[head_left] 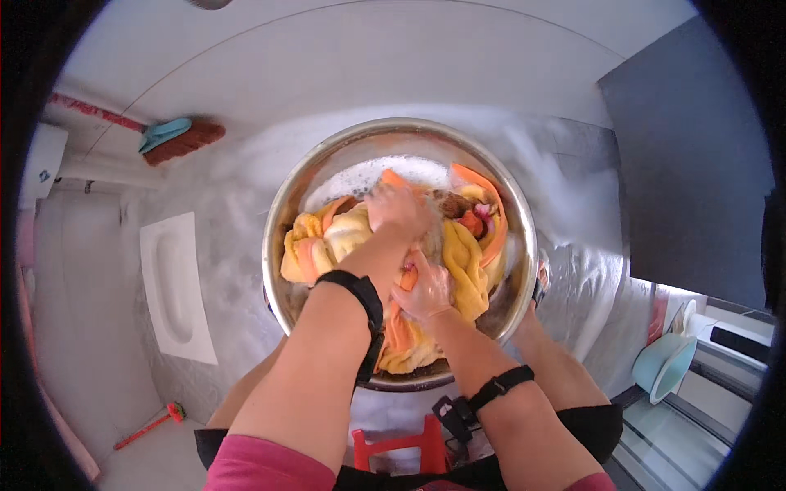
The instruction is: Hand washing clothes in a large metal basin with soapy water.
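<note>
Cloth: orange-yellow, centre frame, in steel basin with suds.
Left hand: I see it pressed down, clenched on cloth.
Right hand: clamped on an orange fold.
Handling: I judge it soaked, heavy, limp, slippery; take bunched folds.
Brush: upper left.

No packages, signs or screens show clearly in this view. The only candidate is a small blue mark, perhaps a label, on the white box-shaped unit at the far left; it is too small to tell.
</note>
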Motion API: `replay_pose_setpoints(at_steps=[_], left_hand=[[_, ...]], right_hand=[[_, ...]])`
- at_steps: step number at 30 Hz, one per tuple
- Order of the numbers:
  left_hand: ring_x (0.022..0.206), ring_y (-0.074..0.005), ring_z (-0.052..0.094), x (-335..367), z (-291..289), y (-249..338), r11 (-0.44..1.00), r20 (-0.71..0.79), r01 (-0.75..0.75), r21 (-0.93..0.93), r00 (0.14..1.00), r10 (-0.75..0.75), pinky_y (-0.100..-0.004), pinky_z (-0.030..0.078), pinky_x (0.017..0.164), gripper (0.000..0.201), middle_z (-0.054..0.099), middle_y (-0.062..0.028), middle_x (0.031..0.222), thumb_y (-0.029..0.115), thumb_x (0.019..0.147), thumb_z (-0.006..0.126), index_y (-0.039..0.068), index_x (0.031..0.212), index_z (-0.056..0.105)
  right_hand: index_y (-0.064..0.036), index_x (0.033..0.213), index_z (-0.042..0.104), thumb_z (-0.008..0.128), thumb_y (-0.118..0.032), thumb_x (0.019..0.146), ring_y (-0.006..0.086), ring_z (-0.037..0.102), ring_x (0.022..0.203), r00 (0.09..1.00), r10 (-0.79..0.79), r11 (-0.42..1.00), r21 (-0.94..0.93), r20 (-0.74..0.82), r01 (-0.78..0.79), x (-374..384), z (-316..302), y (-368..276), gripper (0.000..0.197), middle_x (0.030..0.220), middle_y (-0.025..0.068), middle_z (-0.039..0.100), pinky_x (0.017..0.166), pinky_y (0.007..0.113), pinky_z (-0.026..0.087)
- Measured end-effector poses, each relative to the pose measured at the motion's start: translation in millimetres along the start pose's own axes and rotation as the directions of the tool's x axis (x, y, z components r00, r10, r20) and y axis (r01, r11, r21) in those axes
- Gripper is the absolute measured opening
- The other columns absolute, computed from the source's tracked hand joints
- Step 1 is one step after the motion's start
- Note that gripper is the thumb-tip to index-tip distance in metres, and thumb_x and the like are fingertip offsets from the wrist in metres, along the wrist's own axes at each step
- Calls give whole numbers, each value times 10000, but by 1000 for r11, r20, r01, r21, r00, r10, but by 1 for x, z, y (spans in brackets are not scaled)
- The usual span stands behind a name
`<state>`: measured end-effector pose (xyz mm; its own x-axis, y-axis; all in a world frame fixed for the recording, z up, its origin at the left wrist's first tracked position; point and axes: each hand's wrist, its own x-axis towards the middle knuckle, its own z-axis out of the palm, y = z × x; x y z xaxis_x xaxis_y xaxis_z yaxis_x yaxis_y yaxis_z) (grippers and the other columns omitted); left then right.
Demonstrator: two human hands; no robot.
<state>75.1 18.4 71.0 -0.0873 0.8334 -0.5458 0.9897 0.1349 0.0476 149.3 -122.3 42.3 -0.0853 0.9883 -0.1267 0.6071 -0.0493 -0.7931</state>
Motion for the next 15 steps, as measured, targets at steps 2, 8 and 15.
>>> replay_pose_setpoints(at_steps=[2, 8, 15], left_hand=[[1371, -319, 459, 29, 0, 0, 999, 23, 1, -36, 1000, 0, -476, 333, 1118, 630, 519, -189, 1453, 554, 918, 501, 55, 1276, 645], [1155, -364, 629, 60, 27, -50, 912, -89, 1, -410, 995, -41, -514, 415, 1037, 553, 691, -199, 1184, 515, 895, 553, 70, 1190, 698], [920, -368, 678, -96, 18, -49, 916, -453, -265, -301, 885, 107, -477, 498, 871, 403, 720, -197, 894, 458, 760, 716, 67, 853, 748]], right_hand=[[-121, 976, 551, 788, -268, 686, 413, 659, 821, 1000, 3, 999, 39, -18, -2, 25, -5, 18, 403, 850, 151, 668, 708, 484, 525], [-92, 1012, 555, 780, -239, 722, 419, 631, 970, 994, 76, 994, 75, 76, -82, 56, -5, 21, 395, 938, 192, 664, 843, 492, 500], [-65, 1082, 568, 803, -346, 733, 394, 539, 1157, 984, 115, 985, 109, 138, -130, -76, -23, -15, 507, 1159, 210, 599, 998, 478, 418]])
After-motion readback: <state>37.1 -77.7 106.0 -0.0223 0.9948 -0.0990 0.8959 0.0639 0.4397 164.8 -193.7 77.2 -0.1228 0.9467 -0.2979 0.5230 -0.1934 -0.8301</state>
